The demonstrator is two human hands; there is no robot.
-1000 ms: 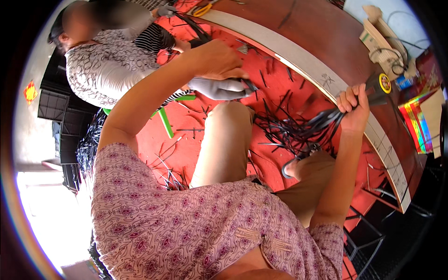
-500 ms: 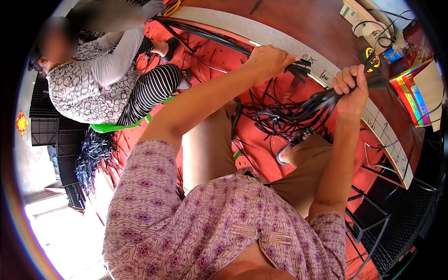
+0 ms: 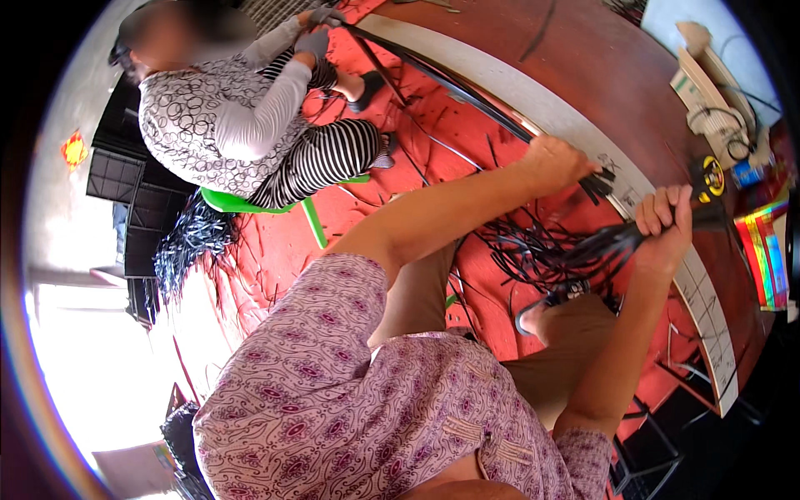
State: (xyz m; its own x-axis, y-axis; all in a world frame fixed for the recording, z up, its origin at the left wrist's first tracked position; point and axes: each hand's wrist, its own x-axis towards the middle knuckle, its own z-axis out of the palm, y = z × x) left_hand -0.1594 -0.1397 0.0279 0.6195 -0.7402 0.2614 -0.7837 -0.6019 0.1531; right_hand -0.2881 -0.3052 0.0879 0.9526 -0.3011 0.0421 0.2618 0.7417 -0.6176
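Observation:
My right hand (image 3: 667, 218) is closed in a fist around a thick bundle of black strips (image 3: 583, 250). The bundle fans out down and to the left over the red floor. My left hand (image 3: 554, 162) reaches out just left of it, over a long white board (image 3: 575, 125). It is closed on the cut ends of several black strips (image 3: 602, 185) that stick out past its fingers. Both hands are a short way apart. My knee and sandalled foot (image 3: 542, 304) lie under the bundle.
Another person (image 3: 242, 117) sits on a green stool (image 3: 308, 212) at upper left, gloved hands on long black strips (image 3: 417, 62). A yellow tape measure (image 3: 707, 173) lies by the board. Loose black offcuts litter the red floor (image 3: 400, 167). Black crates (image 3: 133, 183) stand at far left.
My left hand has left the grey tool near my knee and swung right to the white board, close to my right hand. The right hand kept its grip on the bundle.

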